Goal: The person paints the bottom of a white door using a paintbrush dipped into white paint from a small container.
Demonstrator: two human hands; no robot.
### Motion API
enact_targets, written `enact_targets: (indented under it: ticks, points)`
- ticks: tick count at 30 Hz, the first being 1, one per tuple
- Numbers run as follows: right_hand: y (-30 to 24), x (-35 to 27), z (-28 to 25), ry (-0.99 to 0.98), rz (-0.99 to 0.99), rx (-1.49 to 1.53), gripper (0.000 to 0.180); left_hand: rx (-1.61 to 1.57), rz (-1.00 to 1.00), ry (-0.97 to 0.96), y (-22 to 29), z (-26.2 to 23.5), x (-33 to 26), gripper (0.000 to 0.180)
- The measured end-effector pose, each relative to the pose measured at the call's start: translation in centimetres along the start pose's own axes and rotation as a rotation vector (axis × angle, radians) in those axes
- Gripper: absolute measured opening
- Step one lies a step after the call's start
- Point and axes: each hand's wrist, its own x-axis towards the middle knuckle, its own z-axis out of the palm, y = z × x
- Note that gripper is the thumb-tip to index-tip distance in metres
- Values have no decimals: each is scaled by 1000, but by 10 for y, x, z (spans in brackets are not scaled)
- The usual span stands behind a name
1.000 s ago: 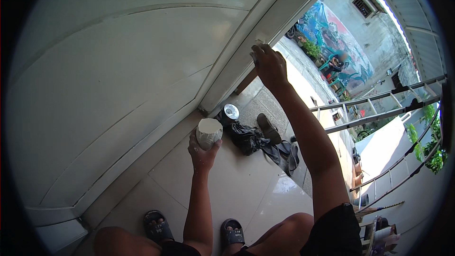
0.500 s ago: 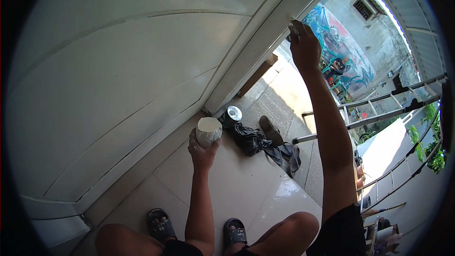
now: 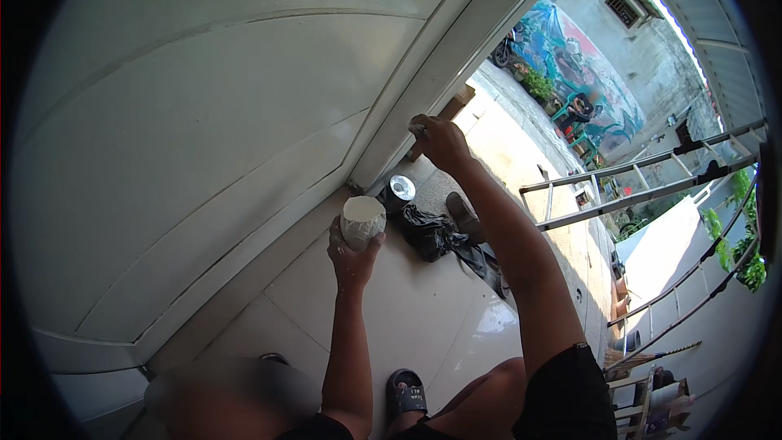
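Observation:
My left hand holds a small white cup of white paint up in front of me, near the foot of a white door. My right hand is stretched forward and closed around a small tool, likely a brush, mostly hidden by the fingers. It presses against the white edge of the door frame, low down near the floor.
A round tin with a shiny lid and a crumpled black bag lie on the tiled floor by the frame. A metal ladder leans at the right. Beyond is a yard with a painted wall.
My right hand went up the frame edge, then came down low near the floor. The left hand with the cup has stayed nearly still.

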Motion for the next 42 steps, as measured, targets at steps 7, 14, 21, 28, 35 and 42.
enact_targets:
  ticks: [7, 14, 21, 28, 35, 42]
  points:
    - [-2, 66, -114, 751, -177, -191, 24, 76, 14, -2, -2, -3, 0, 81]
    - [2, 16, -18, 355, -117, -364, 26, 6, 5, -18, -4, 10, -1, 82]
    - [-8, 55, -47, 306, 92, -30, 25, -5, 30, -32, 12, -3, 10, 78]
    - [-15, 92, -123, 723, -233, -419, 20, -22, -3, -30, 1, -8, 16, 80]
    - [-22, 53, -38, 301, -199, -396, 22, -4, 38, 11, 0, -3, 19, 76]
    - [4, 70, -56, -15, 160, 0, 28, 46, 56, -4, 2, 1, 22, 79]
